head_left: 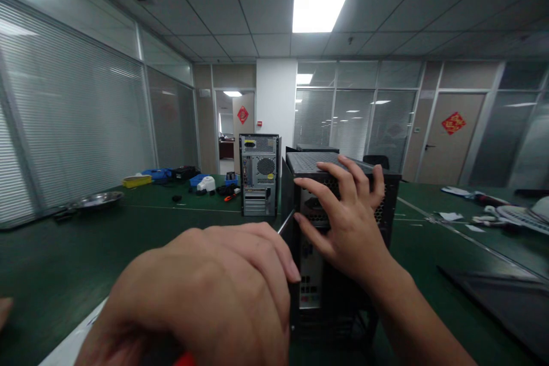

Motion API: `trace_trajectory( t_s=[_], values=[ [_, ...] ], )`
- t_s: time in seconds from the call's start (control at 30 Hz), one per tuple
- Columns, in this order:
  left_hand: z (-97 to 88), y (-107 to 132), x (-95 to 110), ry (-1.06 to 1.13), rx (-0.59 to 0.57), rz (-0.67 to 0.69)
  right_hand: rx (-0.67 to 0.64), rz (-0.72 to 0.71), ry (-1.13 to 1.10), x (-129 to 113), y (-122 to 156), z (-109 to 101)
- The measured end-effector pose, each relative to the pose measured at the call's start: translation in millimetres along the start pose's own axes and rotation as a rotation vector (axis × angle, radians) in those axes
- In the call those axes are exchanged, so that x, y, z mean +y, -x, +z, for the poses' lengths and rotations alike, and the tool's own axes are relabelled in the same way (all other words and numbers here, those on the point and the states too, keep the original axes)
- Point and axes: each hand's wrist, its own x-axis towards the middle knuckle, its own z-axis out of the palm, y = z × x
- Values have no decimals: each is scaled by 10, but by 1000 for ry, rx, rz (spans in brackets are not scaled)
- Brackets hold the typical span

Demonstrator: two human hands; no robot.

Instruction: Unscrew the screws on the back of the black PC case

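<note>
In the foreground my left hand [214, 291] is closed around a screwdriver. Its thin metal shaft [286, 222] shows beyond my fingers, and a bit of red, seemingly the handle, shows below the fist. The shaft points at the left rear edge of a black computer tower case [311, 280] standing upright. Whether the tip touches a screw there, I cannot tell. My right hand [349, 214] rests with spread fingers on the upper back of this case, its fingertips near the top edge and its thumb by the left edge. A side panel [288, 194] stands along the left edge.
Another computer tower [259, 174] stands behind, its back facing me. Left of it on the green table [206, 214] are a metal dish [98, 200], a yellow tray [137, 181] and blue trays. A dark flat panel [493, 306] lies at right, with papers [450, 216] beyond.
</note>
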Motion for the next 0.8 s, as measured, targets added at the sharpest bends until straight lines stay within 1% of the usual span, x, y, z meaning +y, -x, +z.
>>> trace_trajectory(
  t_s=[0.07, 0.1, 0.13, 0.2, 0.23, 0.37, 0.43, 0.47, 0.53, 0.6, 0.63, 0.73, 0.77, 0.8],
  values=[
    [-76, 1, -28, -75, -122, -4, 7, -8, 3, 8, -5, 5],
    [-103, -3, -43, -93, -132, 5, 10, -10, 6, 11, -6, 8],
    [-118, -8, -57, -94, -117, 29, 12, -8, 11, 15, -6, 11],
    [-110, -19, -87, -80, -109, 90, 9, -3, 14, 16, -4, 13],
    [-89, -22, -103, -67, -84, 116, 8, -2, 13, 15, -2, 12],
    [27, -16, -153, -9, 136, 152, 6, 0, 7, 4, -2, 2],
    [42, -2, -148, -29, 145, 126, 7, 1, 3, 2, -7, -3],
    [33, 8, -139, -49, 127, 103, 6, 0, 2, 2, -9, -5],
    [-4, 33, -121, -78, 51, 66, 10, -4, 2, 6, -13, -7],
    [-33, 60, -123, -78, -63, 75, 12, -5, 8, 12, -12, -7],
    [-35, 69, -134, -75, -36, 88, 13, -6, 11, 15, -11, -7],
    [10, 75, -181, -72, 152, 100, 14, -7, 17, 19, -5, -7],
    [32, 72, -192, -56, 192, 96, 13, -6, 18, 18, -3, -7],
    [52, 70, -199, -29, 203, 83, 10, -4, 20, 15, -2, -7]
  ],
)
